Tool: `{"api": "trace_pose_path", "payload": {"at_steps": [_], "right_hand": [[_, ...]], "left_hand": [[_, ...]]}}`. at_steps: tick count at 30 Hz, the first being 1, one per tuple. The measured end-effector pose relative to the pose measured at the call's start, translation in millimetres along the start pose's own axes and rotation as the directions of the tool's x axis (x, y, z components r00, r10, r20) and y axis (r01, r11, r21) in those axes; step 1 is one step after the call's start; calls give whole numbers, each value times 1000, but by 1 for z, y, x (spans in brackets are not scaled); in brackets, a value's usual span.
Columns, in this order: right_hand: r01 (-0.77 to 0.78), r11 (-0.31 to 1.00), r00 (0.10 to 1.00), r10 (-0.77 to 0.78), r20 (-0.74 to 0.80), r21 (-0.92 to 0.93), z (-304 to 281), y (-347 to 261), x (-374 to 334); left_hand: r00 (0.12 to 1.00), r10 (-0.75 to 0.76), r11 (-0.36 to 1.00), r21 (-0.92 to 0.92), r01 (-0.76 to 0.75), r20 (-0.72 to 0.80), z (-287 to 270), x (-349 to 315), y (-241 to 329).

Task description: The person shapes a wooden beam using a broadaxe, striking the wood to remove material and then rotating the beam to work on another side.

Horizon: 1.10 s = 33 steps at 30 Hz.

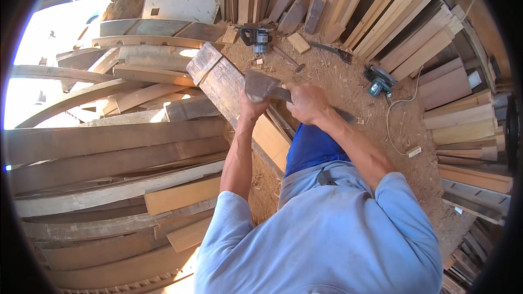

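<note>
A hatchet with a broad, dark metal blade (261,84) is held level in front of me, above the workbench. My right hand (308,102) is wrapped round its handle (282,94) close to the head. From below and the left, my left hand (252,108) supports the blade; its fingers are partly hidden under the metal. Beneath both hands runs a narrow, worn wooden bench (224,80) with a raised block across its far end. A lighter board (271,139) lies along the bench beside my leg.
On the sawdust-covered floor ahead sit a router (258,38), a hammer (290,59) and a wood block (298,43). A circular saw (379,80) with a trailing cord (388,123) stands to the right. Long planks (117,141) are stacked at left; upright boards (348,0) line the far side.
</note>
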State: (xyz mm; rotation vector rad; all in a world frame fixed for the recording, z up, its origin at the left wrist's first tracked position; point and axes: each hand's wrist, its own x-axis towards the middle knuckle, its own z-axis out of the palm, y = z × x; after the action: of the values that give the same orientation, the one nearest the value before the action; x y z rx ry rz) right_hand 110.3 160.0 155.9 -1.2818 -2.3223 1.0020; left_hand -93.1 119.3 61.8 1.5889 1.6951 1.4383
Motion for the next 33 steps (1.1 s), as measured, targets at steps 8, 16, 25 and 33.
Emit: {"api": "trace_pose_path", "payload": {"at_steps": [8,16,25,33], "right_hand": [[-170,940,984,145,105,296,-26,-28,-34],[41,840,981,67,-180,541,-73,-33,-59],[148,824,925,79,-370,546,-107,-28,-73],[61,853,941,125,-316,519,-83,-27,-57]], "left_hand": [[934,-217,969,-179,171,-285,12,10,-37],[950,-305,943,-160,293,-60,5,18,-5],[985,-171,984,-52,171,0,10,19,-1],[983,-180,983,21,180,28,20,13,19]]}}
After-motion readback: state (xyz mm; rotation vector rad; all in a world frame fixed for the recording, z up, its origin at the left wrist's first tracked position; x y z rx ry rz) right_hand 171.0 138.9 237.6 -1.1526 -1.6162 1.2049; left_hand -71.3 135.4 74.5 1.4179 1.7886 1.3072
